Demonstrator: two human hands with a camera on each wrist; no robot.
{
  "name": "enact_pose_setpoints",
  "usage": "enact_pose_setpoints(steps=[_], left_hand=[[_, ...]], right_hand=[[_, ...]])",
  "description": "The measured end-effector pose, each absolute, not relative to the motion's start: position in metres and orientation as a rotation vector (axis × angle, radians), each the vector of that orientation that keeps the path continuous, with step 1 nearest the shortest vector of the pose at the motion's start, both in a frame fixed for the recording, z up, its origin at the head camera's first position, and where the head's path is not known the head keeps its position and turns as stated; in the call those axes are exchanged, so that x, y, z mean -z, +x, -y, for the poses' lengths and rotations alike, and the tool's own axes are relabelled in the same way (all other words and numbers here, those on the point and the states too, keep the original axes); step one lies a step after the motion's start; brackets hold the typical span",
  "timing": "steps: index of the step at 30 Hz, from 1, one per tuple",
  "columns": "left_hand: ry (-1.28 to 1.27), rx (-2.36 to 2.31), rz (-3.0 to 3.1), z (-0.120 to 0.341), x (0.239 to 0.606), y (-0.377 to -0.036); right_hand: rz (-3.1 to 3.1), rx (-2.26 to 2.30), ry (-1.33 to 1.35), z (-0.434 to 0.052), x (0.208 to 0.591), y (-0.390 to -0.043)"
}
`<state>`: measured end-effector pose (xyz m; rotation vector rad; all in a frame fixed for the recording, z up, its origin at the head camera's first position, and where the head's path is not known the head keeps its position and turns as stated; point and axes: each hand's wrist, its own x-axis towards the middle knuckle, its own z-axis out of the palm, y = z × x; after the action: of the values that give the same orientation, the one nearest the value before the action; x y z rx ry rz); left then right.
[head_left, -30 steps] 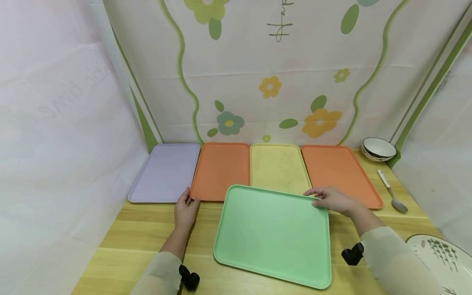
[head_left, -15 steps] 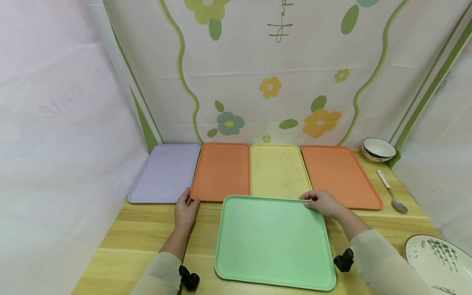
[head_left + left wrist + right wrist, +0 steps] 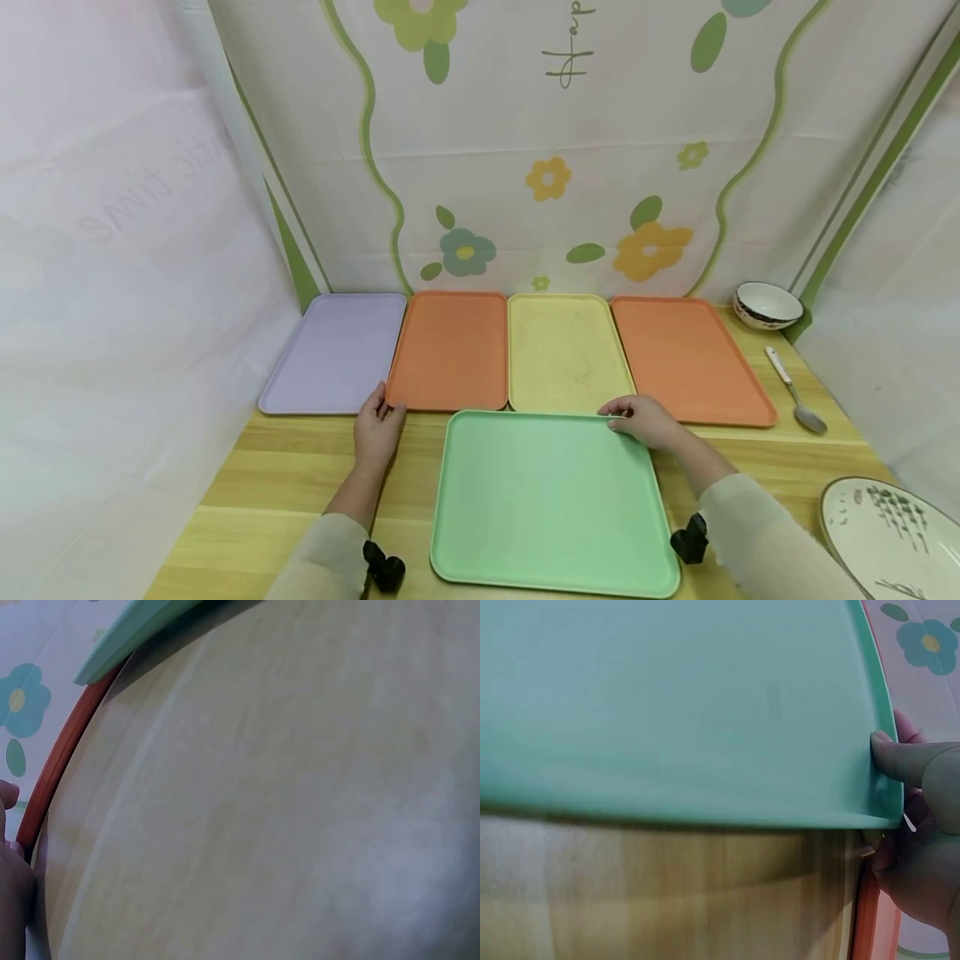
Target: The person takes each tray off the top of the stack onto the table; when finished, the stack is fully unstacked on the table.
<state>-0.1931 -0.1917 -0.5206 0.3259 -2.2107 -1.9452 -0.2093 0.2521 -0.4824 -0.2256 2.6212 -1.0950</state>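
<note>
Thumb and fingers of my right hand (image 3: 643, 419) are pinching the green tray's (image 3: 551, 500) far corner; I should be sliding it flat, while my left hand (image 3: 377, 429) is lying relaxed beside the orange tray (image 3: 450, 350).

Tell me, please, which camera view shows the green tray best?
The head view: the whole green tray lies there, right hand gripping its far corner. The right wrist view shows only that corner close up; the left wrist view only an edge.

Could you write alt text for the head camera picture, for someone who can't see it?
A person's right hand grips the far right corner of a flat green plastic tray on a wooden table. The left hand rests at an orange tray's near corner.
</note>
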Motion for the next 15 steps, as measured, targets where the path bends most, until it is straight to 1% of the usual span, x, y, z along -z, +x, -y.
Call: enact_pose_setpoints(steps=[5, 15], left_hand=[[0.325, 1.948, 2.206, 0.1914, 0.5199, -0.1929], [0.321, 1.940, 2.209, 0.1916, 0.5211, -0.1930]], right_hand=[[-2.634, 1.099, -0.202, -0.2485, 0.4837, -0.2081], [-2.611, 1.134, -0.245, -0.2461, 0.4865, -0.2096]])
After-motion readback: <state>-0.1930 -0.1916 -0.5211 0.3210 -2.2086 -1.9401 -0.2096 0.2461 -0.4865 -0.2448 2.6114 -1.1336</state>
